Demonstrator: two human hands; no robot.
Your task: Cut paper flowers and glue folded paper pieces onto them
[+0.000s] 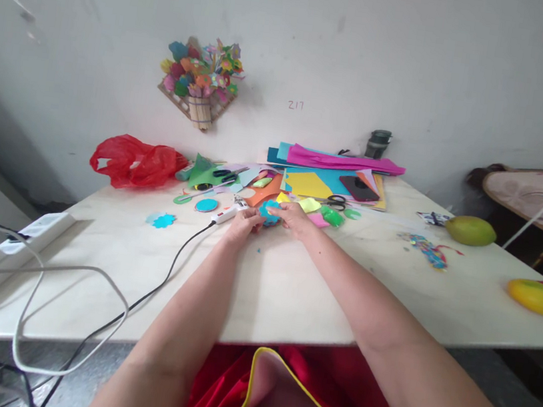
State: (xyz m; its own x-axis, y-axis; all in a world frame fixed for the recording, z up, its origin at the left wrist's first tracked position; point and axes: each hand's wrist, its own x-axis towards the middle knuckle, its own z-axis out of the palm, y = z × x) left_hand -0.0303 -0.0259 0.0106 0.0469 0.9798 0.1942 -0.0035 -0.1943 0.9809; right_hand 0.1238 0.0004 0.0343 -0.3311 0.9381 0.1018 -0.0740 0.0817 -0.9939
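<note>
Between my two hands is a blue scalloped flower cutout (266, 212), apparently of craft foam or paper. My right hand (295, 218) pinches its right side, thumb and fingers closed on it. The fingers of my left hand (247, 220) are closed at its left edge; part of them is hidden. Just left of my left hand lies a white glue gun (230, 212) with a black cord. A round blue disc (206, 205) and another blue scalloped cutout (164, 221) lie farther left on the table.
Coloured sheets (309, 183), scissors (336, 202) and a phone (359, 189) lie toward the wall. A red plastic bag (138, 161) is at back left. Power strips (45, 229) and loose cables occupy the left edge. A green mango-like fruit (470, 230) and a yellow one (540, 298) sit right.
</note>
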